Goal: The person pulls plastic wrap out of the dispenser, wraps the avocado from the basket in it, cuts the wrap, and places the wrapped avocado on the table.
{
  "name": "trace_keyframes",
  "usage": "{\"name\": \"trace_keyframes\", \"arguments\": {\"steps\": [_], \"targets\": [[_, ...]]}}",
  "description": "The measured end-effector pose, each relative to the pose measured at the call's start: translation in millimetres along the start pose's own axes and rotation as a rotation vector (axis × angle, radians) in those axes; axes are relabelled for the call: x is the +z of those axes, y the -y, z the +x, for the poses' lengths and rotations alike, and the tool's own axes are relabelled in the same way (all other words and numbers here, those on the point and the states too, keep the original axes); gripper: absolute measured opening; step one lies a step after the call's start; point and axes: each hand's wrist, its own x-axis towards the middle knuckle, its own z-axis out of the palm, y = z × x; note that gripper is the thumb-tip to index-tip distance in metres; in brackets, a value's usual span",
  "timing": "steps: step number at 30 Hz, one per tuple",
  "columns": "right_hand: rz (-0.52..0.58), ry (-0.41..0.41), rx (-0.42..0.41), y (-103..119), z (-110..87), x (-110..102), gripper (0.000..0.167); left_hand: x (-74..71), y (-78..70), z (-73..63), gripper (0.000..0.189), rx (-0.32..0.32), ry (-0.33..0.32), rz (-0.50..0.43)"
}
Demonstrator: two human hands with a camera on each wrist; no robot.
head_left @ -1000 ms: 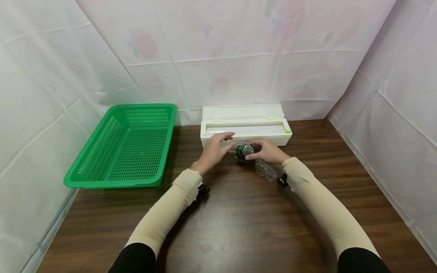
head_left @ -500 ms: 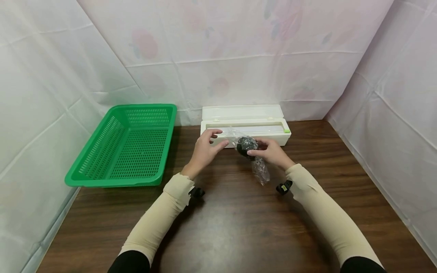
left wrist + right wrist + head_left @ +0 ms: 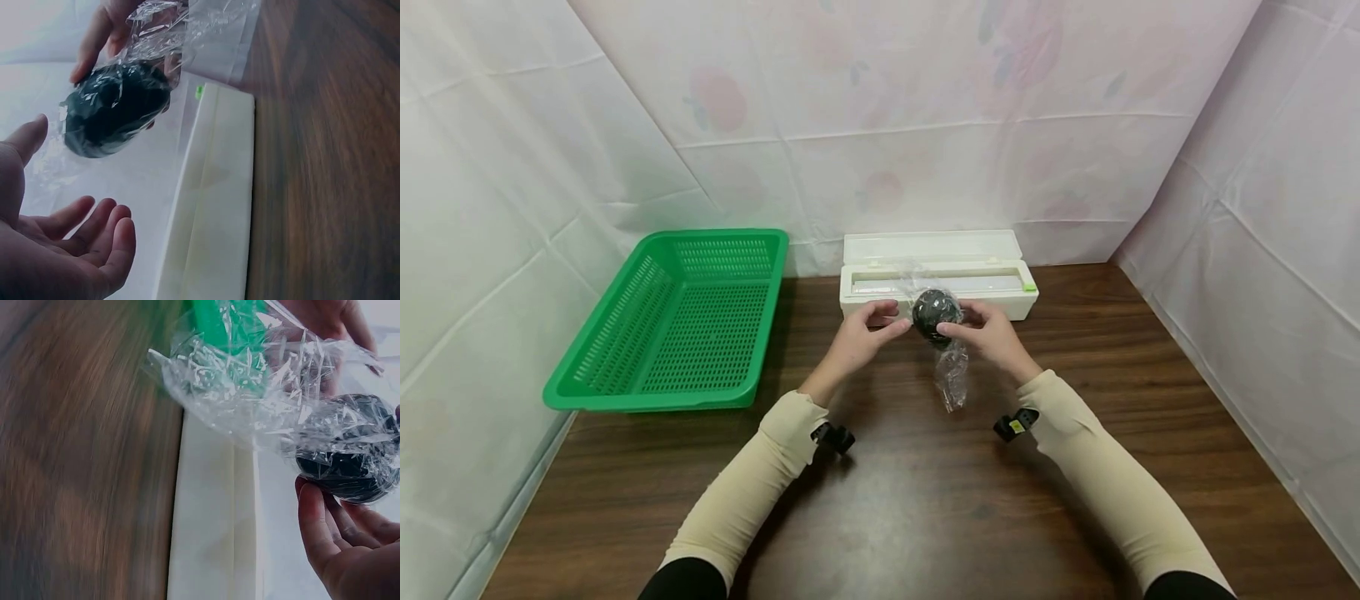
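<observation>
A dark green oval, avocado-like thing (image 3: pixel 936 317) is wrapped in clear cling film, held up in front of the white film dispenser box (image 3: pixel 938 282). My right hand (image 3: pixel 992 333) grips it from the right side, thumb in front and fingers behind. A crumpled tail of film (image 3: pixel 952 379) hangs below it, and more loose film stands up at its upper left. My left hand (image 3: pixel 862 335) is just left of it, fingers loosely bent, thumb tip close to the wrapped thing. In the left wrist view, a gap shows between the left fingers (image 3: pixel 103 234) and the dark oval (image 3: pixel 115 109).
A green plastic basket (image 3: pixel 760 333) with perforated walls stands on the left of the brown wooden table (image 3: pixel 917 500). The dispenser box's lid (image 3: pixel 932 245) is raised against the white curtain (image 3: pixel 880 150) at the back. Curtains also flank both sides.
The right hand has raised the wrapped thing and tilted it, so the film tail now hangs downward rather than toward the right wrist. The left hand drew away leftward, then came back closer.
</observation>
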Motion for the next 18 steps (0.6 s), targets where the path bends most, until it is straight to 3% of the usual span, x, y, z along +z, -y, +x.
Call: {"name": "trace_keyframes", "arguments": {"steps": [6,18], "targets": [[0.126,0.032,-0.001,4,-7.3,10,0.051,3.3,0.2,-4.1,0.047,0.018,0.046,-0.057],[0.287,0.042,0.022,4,-14.9,29,0.051,4.6,1.5,-11.0,0.05,-0.014,0.071,-0.052]]}}
